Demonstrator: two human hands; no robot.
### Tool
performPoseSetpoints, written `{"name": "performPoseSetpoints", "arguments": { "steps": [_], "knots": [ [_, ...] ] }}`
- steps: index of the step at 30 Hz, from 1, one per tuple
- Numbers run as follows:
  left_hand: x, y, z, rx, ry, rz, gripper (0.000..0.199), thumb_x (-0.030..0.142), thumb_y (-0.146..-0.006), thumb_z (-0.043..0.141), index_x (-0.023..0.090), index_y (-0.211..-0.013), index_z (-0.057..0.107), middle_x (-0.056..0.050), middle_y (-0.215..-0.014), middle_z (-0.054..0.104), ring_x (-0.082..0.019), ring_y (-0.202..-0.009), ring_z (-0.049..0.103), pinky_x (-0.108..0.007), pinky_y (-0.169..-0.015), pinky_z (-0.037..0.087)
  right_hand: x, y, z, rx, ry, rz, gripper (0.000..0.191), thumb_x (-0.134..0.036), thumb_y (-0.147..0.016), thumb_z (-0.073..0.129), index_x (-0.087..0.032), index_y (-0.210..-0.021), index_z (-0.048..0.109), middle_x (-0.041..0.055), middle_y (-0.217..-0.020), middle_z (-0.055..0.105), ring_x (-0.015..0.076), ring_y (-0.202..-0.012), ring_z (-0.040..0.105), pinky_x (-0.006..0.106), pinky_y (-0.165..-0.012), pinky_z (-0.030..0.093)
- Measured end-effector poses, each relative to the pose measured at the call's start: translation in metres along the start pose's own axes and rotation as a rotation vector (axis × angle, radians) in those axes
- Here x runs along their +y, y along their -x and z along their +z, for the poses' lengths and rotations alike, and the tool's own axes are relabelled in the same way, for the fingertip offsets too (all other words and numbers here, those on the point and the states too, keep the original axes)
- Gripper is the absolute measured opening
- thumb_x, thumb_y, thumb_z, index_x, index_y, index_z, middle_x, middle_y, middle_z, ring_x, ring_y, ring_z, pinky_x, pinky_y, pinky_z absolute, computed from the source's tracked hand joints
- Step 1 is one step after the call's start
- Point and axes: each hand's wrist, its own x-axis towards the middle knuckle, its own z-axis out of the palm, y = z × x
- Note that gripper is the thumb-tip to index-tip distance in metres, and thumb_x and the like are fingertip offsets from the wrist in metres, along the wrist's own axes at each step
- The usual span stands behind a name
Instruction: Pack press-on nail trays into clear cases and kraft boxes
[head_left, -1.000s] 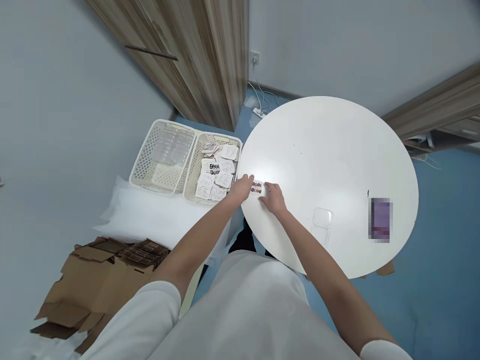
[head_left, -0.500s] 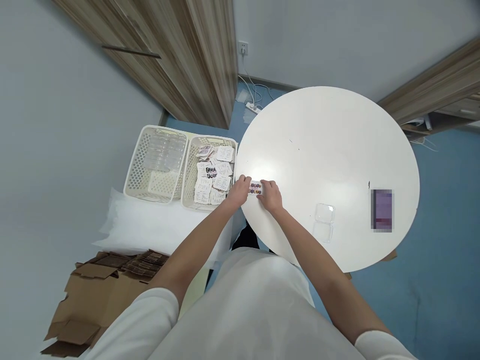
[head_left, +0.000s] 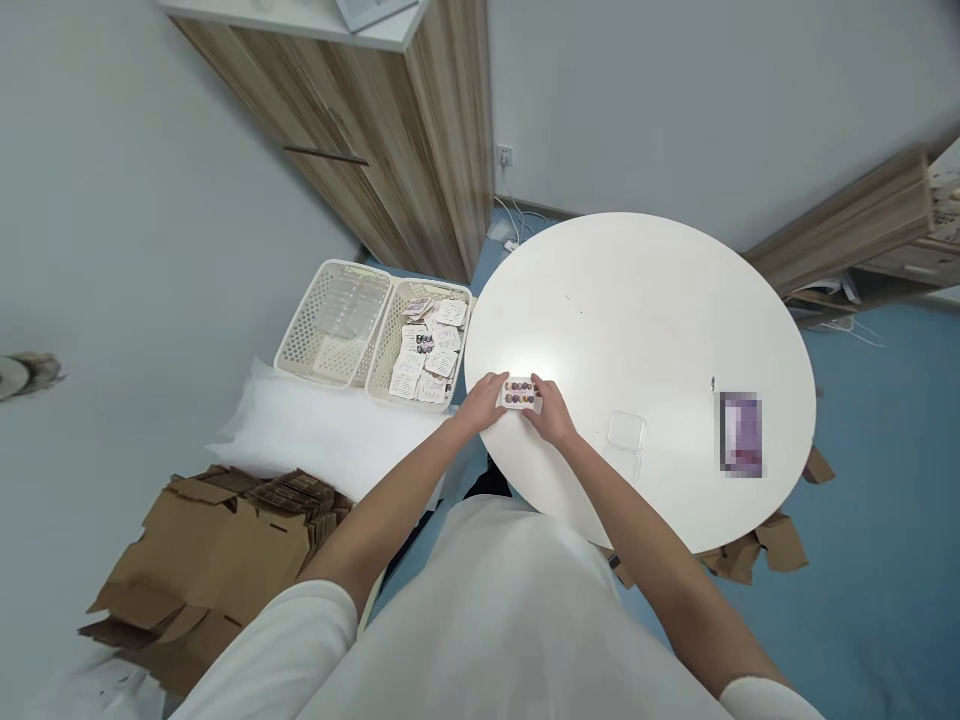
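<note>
Between my two hands is a small white card [head_left: 518, 393] printed with two rows of dark, purple and orange oval shapes. My left hand [head_left: 481, 402] grips its left edge, and my right hand [head_left: 551, 412] has its fingers on the right edge. Both hands are over the near left part of the white round table [head_left: 660, 300]. To the right of my right hand, a clear plastic case [head_left: 627, 431] lies unfolded on the tabletop. On my left, a cream basket [head_left: 380, 388] holds many similar cards [head_left: 424, 362], most with printed text showing.
Another cream basket [head_left: 289, 350] holds clear plastic cases [head_left: 349, 305]. White sheeting [head_left: 330, 435] lies before the baskets, with flattened cardboard boxes [head_left: 217, 550] nearer me. A blurred-out purple item [head_left: 742, 433] rests on the table's right side. A wooden cabinet [head_left: 360, 130] stands behind the baskets.
The view has tilted and shifted, bringing the cabinet top into sight. The card remains between both hands, and more of its printed face shows now.
</note>
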Motion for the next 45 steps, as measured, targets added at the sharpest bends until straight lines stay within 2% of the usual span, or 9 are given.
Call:
{"name": "performPoseSetpoints", "arguments": {
  "steps": [3, 8, 13, 17, 23, 28, 37, 45],
  "knots": [
    [0.026, 0.013, 0.019, 0.033, 0.053, 0.027, 0.067, 0.012, -0.069, 0.058, 0.019, -0.128, 0.028, -0.009, -0.109, 0.046, -0.023, -0.097, 0.049, -0.036, -0.082, 0.042, 0.014, 0.031, -0.019, 0.001, -0.025, -0.037, 0.068, -0.023, -0.072, 0.054, -0.024, -0.132, 0.024, 0.0074, -0.111, 0.042, 0.0214, -0.1, 0.045, 0.038, -0.087, 0.041],
    [0.071, 0.032, 0.063, 0.051, 0.111, 0.082, 0.066, 0.012, -0.069, 0.058, 0.02, -0.127, 0.028, -0.008, -0.105, 0.049, -0.021, -0.093, 0.05, -0.036, -0.081, 0.043, 0.048, 0.088, -0.043, 0.06, -0.042, -0.012, 0.064, -0.024, -0.075, 0.051, -0.028, -0.132, 0.024, 0.0066, -0.107, 0.044, 0.021, -0.094, 0.049, 0.039, -0.08, 0.044],
    [0.105, 0.049, 0.107, -0.021, 0.125, 0.081, 0.064, 0.014, -0.067, 0.061, 0.021, -0.124, 0.033, -0.007, -0.104, 0.05, -0.021, -0.092, 0.05, -0.036, -0.081, 0.042, 0.087, 0.143, -0.059, 0.053, -0.076, -0.009, 0.062, -0.026, -0.075, 0.052, -0.028, -0.131, 0.026, 0.0057, -0.106, 0.047, 0.0202, -0.094, 0.05, 0.039, -0.083, 0.044],
    [0.124, 0.051, 0.132, -0.105, 0.075, 0.072, 0.062, 0.018, -0.066, 0.064, 0.021, -0.122, 0.037, -0.008, -0.106, 0.049, -0.022, -0.093, 0.05, -0.035, -0.079, 0.042, 0.114, 0.17, -0.068, 0.062, -0.06, 0.02, 0.062, -0.026, -0.072, 0.056, -0.026, -0.129, 0.031, 0.0061, -0.107, 0.047, 0.0218, -0.101, 0.046, 0.039, -0.087, 0.041],
    [0.14, 0.028, 0.148, -0.152, -0.068, 0.057, 0.062, 0.023, -0.065, 0.065, 0.022, -0.121, 0.039, -0.007, -0.105, 0.048, -0.022, -0.095, 0.049, -0.033, -0.078, 0.041, 0.137, 0.169, -0.083, 0.083, 0.019, 0.106, 0.063, -0.028, -0.067, 0.06, -0.022, -0.125, 0.037, 0.0077, -0.113, 0.044, 0.0245, -0.11, 0.038, 0.038, -0.091, 0.036],
    [0.143, 0.013, 0.152, -0.219, -0.172, -0.013, 0.063, 0.027, -0.065, 0.065, 0.023, -0.122, 0.039, -0.007, -0.106, 0.048, -0.022, -0.094, 0.05, -0.03, -0.075, 0.04, 0.143, 0.158, -0.083, 0.057, 0.049, 0.157, 0.063, -0.026, -0.067, 0.059, -0.021, -0.125, 0.036, 0.0076, -0.113, 0.044, 0.0241, -0.11, 0.039, 0.036, -0.09, 0.036],
    [0.138, 0.01, 0.165, -0.23, -0.198, -0.03, 0.064, 0.025, -0.068, 0.061, 0.023, -0.126, 0.033, -0.008, -0.108, 0.047, -0.021, -0.096, 0.05, -0.028, -0.076, 0.04, 0.148, 0.154, -0.08, 0.042, 0.094, 0.195, 0.064, -0.024, -0.066, 0.059, -0.02, -0.125, 0.035, 0.0075, -0.112, 0.047, 0.0228, -0.107, 0.042, 0.033, -0.087, 0.037],
    [0.14, 0.012, 0.165, -0.204, -0.12, -0.025, 0.065, 0.019, -0.07, 0.057, 0.023, -0.129, 0.029, -0.007, -0.107, 0.047, -0.02, -0.096, 0.05, -0.028, -0.078, 0.039, 0.145, 0.153, -0.079, 0.045, 0.11, 0.231, 0.063, -0.023, -0.066, 0.058, -0.021, -0.125, 0.036, 0.0072, -0.111, 0.048, 0.0213, -0.101, 0.047, 0.032, -0.082, 0.04]
  ]
}}
